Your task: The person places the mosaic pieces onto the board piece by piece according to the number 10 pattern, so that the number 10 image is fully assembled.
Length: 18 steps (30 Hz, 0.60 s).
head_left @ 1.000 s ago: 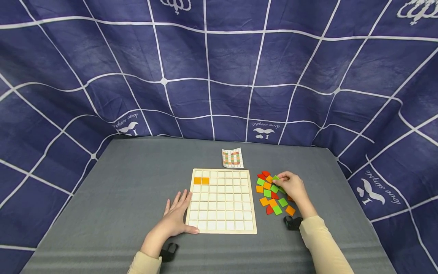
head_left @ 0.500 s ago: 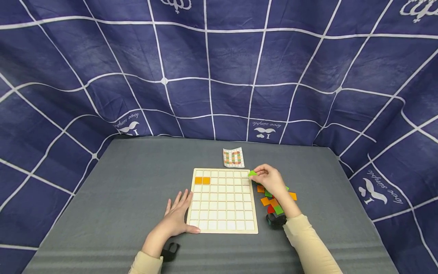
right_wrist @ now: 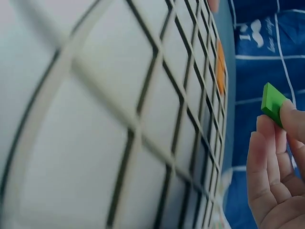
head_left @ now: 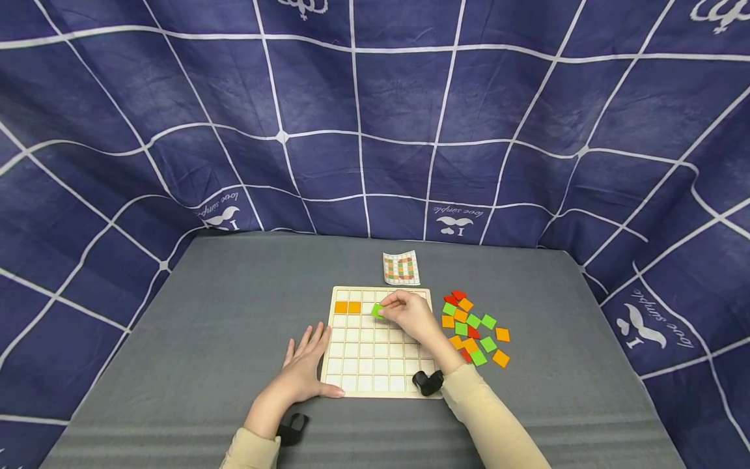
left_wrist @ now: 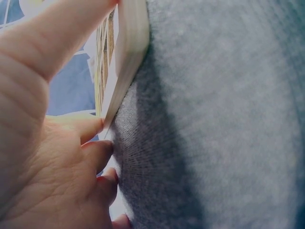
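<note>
My right hand [head_left: 413, 318] pinches a green square tile [head_left: 377, 311] between thumb and fingertips, over the second row of a pale wooden grid board [head_left: 351, 355]. In the right wrist view the green tile [right_wrist: 273, 102] is tilted and held off the board's surface. Two orange square tiles [head_left: 348, 307] sit side by side in that row, left of my right hand. My left hand [head_left: 301, 371] is spread along the board's left side, thumb at the near-left corner. Its straight fingers touch the board's edge [left_wrist: 133, 43] in the left wrist view.
Right of the board lies a loose pile of orange, green and red tiles [head_left: 461, 329], some overlapping. A small printed pattern card [head_left: 401, 268] lies beyond the board. All rest on a grey cloth-covered table [head_left: 205, 339], with a blue curtain [head_left: 398, 169] behind and at the sides.
My right hand has picked the green tile from the pile and carried it left over the board. The left hand stays at the board's edge.
</note>
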{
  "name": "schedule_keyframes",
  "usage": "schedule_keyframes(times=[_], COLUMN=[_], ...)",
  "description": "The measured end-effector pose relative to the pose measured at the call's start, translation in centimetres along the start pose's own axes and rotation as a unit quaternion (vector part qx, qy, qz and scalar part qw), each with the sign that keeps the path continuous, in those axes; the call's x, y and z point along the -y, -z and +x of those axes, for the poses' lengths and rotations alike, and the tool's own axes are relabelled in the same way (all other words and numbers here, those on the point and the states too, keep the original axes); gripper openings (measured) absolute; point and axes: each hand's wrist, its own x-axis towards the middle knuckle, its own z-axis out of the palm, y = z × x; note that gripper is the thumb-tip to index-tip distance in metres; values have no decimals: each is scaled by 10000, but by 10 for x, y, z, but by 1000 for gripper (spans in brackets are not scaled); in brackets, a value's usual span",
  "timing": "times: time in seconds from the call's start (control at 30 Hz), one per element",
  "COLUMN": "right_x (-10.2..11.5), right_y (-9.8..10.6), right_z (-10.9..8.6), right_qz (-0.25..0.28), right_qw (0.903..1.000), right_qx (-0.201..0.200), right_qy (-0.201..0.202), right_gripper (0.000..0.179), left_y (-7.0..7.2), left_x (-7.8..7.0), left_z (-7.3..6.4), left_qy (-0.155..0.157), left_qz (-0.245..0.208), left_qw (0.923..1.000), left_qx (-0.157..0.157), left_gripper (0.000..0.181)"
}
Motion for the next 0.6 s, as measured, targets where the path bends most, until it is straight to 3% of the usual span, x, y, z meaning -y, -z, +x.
schedule_keyframes(times=[0.23,0.6], right_x=[6,6], right_y=[-28,-51], right_z=[7,17], right_qz=[-279,-832], right_qw=[9991,9953], right_qx=[267,192], right_qy=[194,457], right_gripper=[8,5], left_y=[0,0], left_x=[0,-2], left_z=[0,-1], left_qy=[49,6], left_qz=[50,34], left_qw=[10000,10000], left_qx=[18,-10], left_gripper=[129,129])
